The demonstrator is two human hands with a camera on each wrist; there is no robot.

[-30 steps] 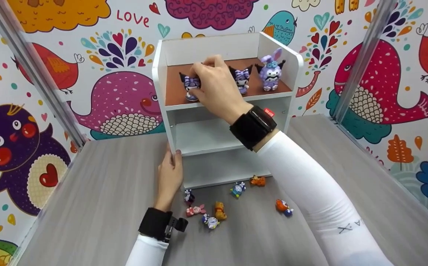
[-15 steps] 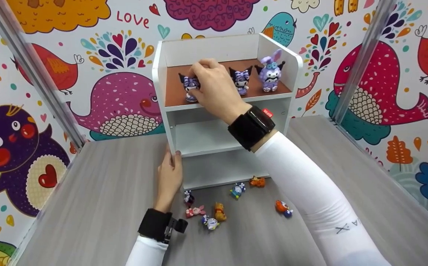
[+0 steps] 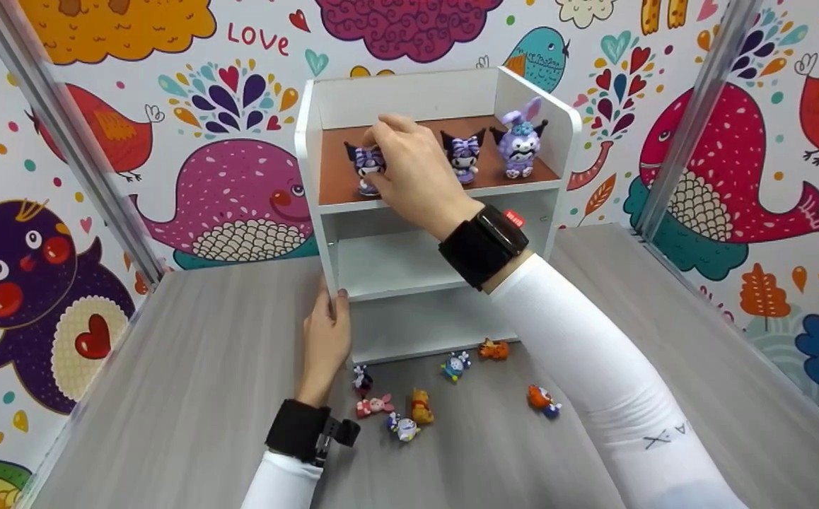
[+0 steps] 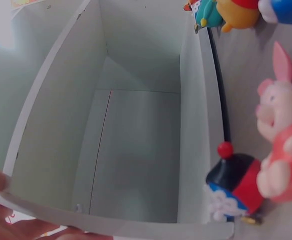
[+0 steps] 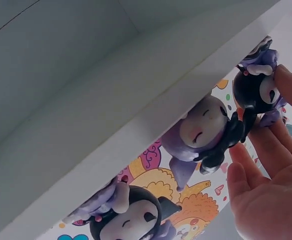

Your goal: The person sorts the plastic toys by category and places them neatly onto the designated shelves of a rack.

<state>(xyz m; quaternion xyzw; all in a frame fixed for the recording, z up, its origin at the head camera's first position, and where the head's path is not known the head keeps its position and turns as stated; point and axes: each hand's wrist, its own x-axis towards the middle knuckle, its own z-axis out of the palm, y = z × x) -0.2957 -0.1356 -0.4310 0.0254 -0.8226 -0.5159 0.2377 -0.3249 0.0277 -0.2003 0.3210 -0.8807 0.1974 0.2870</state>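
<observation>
On the brown top of a white shelf unit [image 3: 381, 265], a person's right hand [image 3: 420, 173] pinches a black-eared figurine [image 3: 368, 164] with a striped purple bow, at the left end. In the right wrist view, thumb and fingers lie on either side of that figurine's head [image 5: 258, 92]. Beside it stands a lilac-hooded figurine [image 5: 201, 130], hidden behind the hand in the head view. Further right are another bow figurine [image 3: 464, 157] and a lilac rabbit-eared figurine [image 3: 521, 147]. The left hand [image 3: 327, 339] grips the unit's left side panel, its fingers partly hidden behind it.
On the grey table lie several small figurines: a pink piglet [image 3: 374, 405], a yellow bear [image 3: 421, 406], a white-and-blue duck [image 3: 403, 427], a teal one [image 3: 455, 365], an orange tiger [image 3: 493, 349] and an orange-and-blue one [image 3: 543, 400]. Patterned walls [image 3: 240, 191] stand behind the unit.
</observation>
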